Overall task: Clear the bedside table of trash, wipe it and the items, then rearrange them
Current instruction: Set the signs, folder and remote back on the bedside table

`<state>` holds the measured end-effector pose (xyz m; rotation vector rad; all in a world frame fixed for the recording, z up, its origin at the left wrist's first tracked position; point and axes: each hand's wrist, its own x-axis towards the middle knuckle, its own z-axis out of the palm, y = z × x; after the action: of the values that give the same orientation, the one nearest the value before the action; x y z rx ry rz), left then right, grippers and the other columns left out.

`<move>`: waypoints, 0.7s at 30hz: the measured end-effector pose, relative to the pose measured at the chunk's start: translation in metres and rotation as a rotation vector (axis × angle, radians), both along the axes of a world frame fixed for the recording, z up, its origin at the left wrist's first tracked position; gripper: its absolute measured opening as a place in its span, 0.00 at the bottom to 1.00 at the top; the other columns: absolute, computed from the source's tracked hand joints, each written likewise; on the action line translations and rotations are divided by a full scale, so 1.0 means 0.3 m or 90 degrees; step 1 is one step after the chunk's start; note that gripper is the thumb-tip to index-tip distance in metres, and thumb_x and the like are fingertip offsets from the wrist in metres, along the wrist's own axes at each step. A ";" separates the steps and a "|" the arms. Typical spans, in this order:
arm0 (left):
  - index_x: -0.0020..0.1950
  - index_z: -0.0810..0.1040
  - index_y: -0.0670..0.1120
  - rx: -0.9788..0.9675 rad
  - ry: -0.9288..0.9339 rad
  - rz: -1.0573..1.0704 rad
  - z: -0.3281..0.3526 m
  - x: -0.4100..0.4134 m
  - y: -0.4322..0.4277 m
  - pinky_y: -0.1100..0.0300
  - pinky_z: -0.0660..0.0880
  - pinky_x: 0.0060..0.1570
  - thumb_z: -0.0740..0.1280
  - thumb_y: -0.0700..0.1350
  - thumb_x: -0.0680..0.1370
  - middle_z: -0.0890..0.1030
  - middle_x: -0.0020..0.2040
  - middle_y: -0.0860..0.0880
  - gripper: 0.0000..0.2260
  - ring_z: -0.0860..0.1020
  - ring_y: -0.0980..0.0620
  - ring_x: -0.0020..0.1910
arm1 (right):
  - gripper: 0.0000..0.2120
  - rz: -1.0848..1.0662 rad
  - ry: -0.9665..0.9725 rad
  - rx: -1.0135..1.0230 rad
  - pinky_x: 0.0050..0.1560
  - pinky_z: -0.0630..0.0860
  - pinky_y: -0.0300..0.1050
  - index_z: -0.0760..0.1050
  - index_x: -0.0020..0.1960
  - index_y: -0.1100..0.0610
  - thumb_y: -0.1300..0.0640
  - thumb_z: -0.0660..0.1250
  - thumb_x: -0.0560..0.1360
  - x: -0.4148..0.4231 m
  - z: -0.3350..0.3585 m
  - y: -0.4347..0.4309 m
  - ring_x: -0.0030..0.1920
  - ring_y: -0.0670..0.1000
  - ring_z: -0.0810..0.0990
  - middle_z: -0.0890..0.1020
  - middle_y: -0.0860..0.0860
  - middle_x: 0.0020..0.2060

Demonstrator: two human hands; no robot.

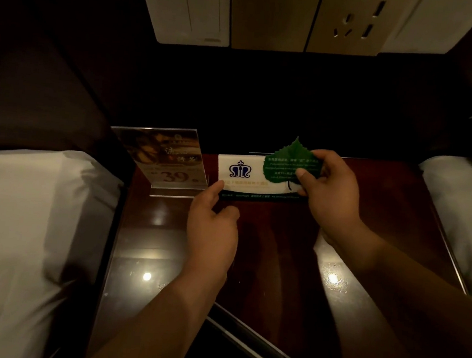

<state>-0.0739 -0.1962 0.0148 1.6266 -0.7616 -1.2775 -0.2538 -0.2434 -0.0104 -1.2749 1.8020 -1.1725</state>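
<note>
Two bare forearms are seen reaching in from the bottom edge, over the glossy dark wood of the bedside table [266, 239], where ceiling lights are mirrored as bright spots. The left hand [213, 225] is stretched forward with its fingers loosely curled; its fingertips are laid against the lower left corner of a white tent card [239, 173] printed with a blue crest, though a firm grasp cannot be made out. The card is stood near the back edge of the table, its dark green strip along the bottom. And over on the other side, the right hand [331, 191] is clenched on a green leaf-shaped card [285, 166], pinched between thumb and fingers; the leaf is held upright in front of the tent card's right half, covering it, with white lettering across its face. Just left of the tent card, a clear acrylic sign holder [170, 163] is stood on the table, a "39" readable on its insert. White bedding is seen on both sides: a pillow [23, 216] at the left, another bed's edge [457, 200] at the right. Above, on the dark wall, a switch and socket panel [273, 15] is mounted.
</note>
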 end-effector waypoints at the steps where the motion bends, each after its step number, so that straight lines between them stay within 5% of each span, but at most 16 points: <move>1: 0.71 0.74 0.52 -0.003 0.003 0.001 0.000 0.001 -0.001 0.67 0.71 0.55 0.63 0.32 0.78 0.74 0.70 0.50 0.24 0.73 0.58 0.63 | 0.13 -0.003 -0.002 -0.001 0.47 0.83 0.57 0.74 0.62 0.51 0.58 0.68 0.78 0.002 0.000 0.000 0.46 0.52 0.84 0.82 0.50 0.50; 6: 0.72 0.73 0.52 -0.009 0.018 -0.001 -0.001 -0.002 -0.001 0.72 0.70 0.49 0.63 0.32 0.78 0.72 0.66 0.55 0.25 0.71 0.71 0.47 | 0.14 -0.008 -0.004 -0.006 0.48 0.83 0.56 0.73 0.64 0.54 0.59 0.68 0.78 0.018 0.009 -0.003 0.47 0.53 0.84 0.81 0.51 0.51; 10: 0.72 0.72 0.52 -0.018 0.022 0.002 0.003 -0.006 -0.001 0.66 0.70 0.56 0.63 0.32 0.78 0.72 0.64 0.56 0.25 0.70 0.73 0.46 | 0.15 -0.008 0.004 0.003 0.50 0.82 0.59 0.73 0.65 0.53 0.58 0.67 0.78 0.025 0.017 -0.006 0.50 0.55 0.83 0.79 0.47 0.49; 13: 0.71 0.73 0.52 -0.022 0.008 -0.005 0.015 0.001 0.013 0.72 0.73 0.53 0.63 0.31 0.77 0.72 0.66 0.56 0.25 0.73 0.77 0.45 | 0.20 -0.001 0.002 0.010 0.52 0.82 0.58 0.71 0.69 0.50 0.57 0.68 0.78 0.019 0.025 0.003 0.50 0.54 0.83 0.80 0.48 0.52; 17: 0.64 0.79 0.53 -0.032 0.014 0.002 0.032 0.075 0.093 0.49 0.77 0.63 0.64 0.31 0.75 0.79 0.66 0.49 0.23 0.79 0.55 0.62 | 0.26 -0.050 -0.040 0.026 0.52 0.81 0.58 0.65 0.73 0.46 0.53 0.69 0.77 -0.007 0.023 0.075 0.54 0.50 0.82 0.79 0.50 0.58; 21: 0.52 0.82 0.63 -0.034 -0.138 0.006 0.052 0.195 0.278 0.53 0.78 0.56 0.70 0.34 0.75 0.82 0.55 0.60 0.21 0.81 0.57 0.56 | 0.21 -0.105 -0.096 0.064 0.47 0.81 0.45 0.72 0.67 0.46 0.53 0.70 0.76 -0.043 0.036 0.233 0.52 0.47 0.82 0.81 0.46 0.54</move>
<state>-0.0154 -0.1129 0.0303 1.7409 -0.9103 -1.0766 -0.2666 -0.1737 0.0002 -0.9696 1.8558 -1.2147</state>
